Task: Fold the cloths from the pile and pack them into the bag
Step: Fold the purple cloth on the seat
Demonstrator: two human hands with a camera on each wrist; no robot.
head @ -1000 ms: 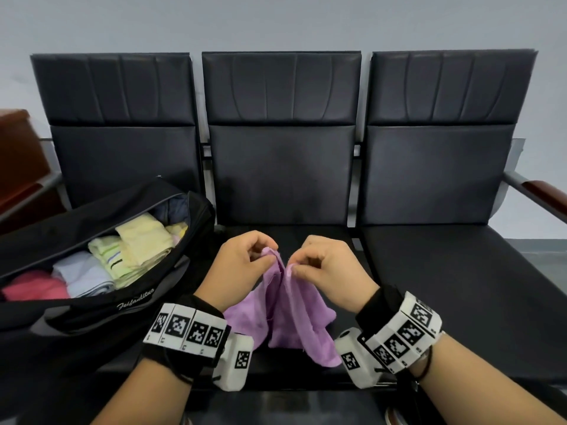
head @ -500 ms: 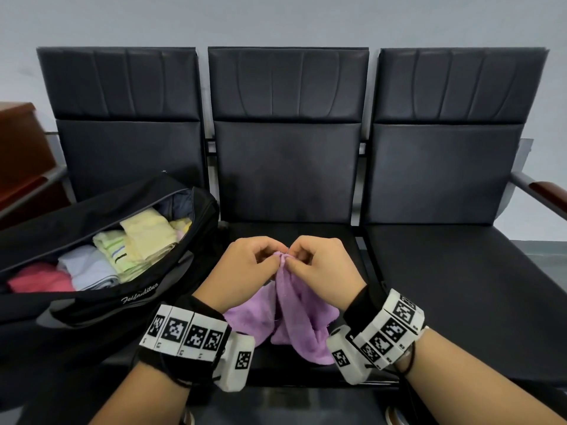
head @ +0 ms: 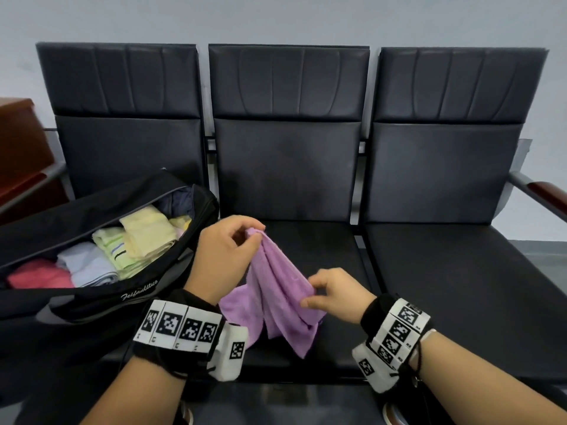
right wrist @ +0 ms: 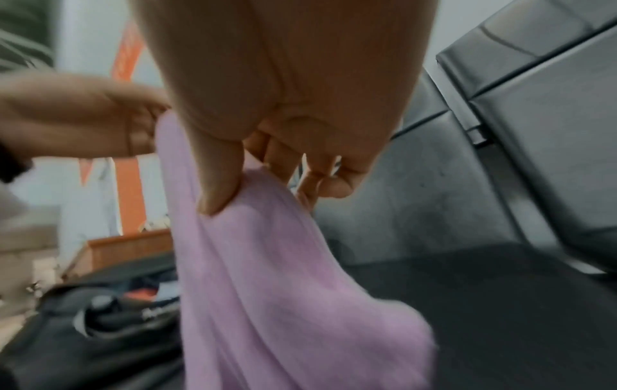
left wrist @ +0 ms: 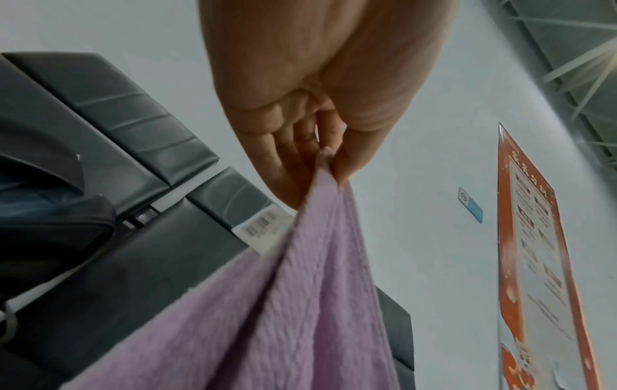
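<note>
Pinching a top corner of the purple cloth (head: 276,289) between thumb and curled fingers, my left hand (head: 225,256) holds it up at frame centre, while my right hand (head: 334,294) pinches its edge lower right. It hangs creased over the middle seat (head: 322,240), beside the open black bag (head: 101,289) of folded cloths at left. Only my left wrist view shows an orange poster (left wrist: 547,264) on the wall.

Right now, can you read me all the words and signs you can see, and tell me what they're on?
"Feifanlituo", or close to it: white script on the side of the black bag; the last letters are unsure.
Orange poster on the wall: printed text, too blurred to read.
Small blue sign on the wall: too small to read.
White barcode sticker on a seat back: bars only, digits unreadable.
Wristbands: square black-and-white code patterns, no words.
</note>
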